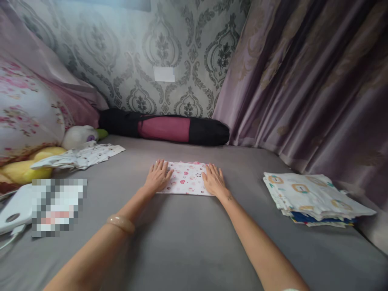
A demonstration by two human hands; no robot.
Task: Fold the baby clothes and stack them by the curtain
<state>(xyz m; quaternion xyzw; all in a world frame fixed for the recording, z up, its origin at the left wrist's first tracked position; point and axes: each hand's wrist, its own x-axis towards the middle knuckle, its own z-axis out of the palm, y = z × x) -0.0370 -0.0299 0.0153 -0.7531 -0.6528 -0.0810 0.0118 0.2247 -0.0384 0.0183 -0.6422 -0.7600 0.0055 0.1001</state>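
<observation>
A folded white cloth (186,182) with pink hearts and small printed figures lies flat on the grey bed sheet (182,242). My left hand (158,176) rests flat on its left end, fingers stretched out and pointing away from me. On the right end lies my right hand (214,180), also flat with its fingers apart. Neither hand grips the cloth; both press on its top. A bit of pink shows at the cloth's far edge. Around my left forearm is a pale bangle (120,223).
Folded printed cloths (315,194) are stacked at the right. A black and maroon long bag (163,128) lies along the wall. At the left are a crumpled white garment (81,157), plush toys (77,136), a floral pillow (27,109) and a white device (18,206) with a cable.
</observation>
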